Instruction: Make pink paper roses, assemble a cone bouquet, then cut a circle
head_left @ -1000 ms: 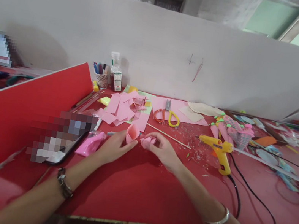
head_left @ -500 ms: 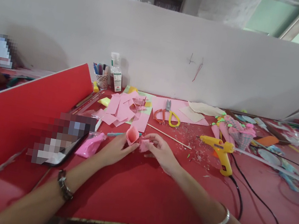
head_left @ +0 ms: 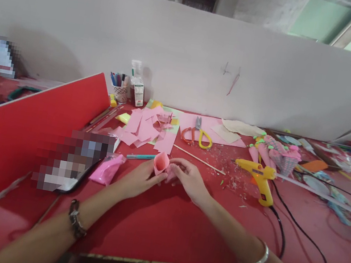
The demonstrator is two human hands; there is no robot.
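Note:
Over the middle of the red table, my left hand (head_left: 142, 177) is closed round a rolled pink paper cone (head_left: 160, 164), its open mouth facing up. Beside it, my right hand (head_left: 189, 180) pinches a small pink paper piece (head_left: 170, 175) against the cone's right side. Fingers partly cover that piece, so its shape is hard to make out. Just behind the left hand lies a teal pen (head_left: 140, 156). A heap of cut pink paper (head_left: 144, 126) spreads beyond the hands, with a thin wooden stick (head_left: 199, 160) to its right.
A yellow glue gun (head_left: 260, 178) with a black cord lies right. Scissors (head_left: 197, 132), finished pink cones (head_left: 273, 152) and paper scraps are behind. At left are a phone (head_left: 88, 166), a pink bag (head_left: 107, 169) and a red board (head_left: 33, 129). A bottle (head_left: 137, 88) stands by a pen cup (head_left: 120, 91).
The cone has shifted slightly right, and the two hands are closer together. The small pink piece has come up against the cone. At far left, another person's hand has mostly left view.

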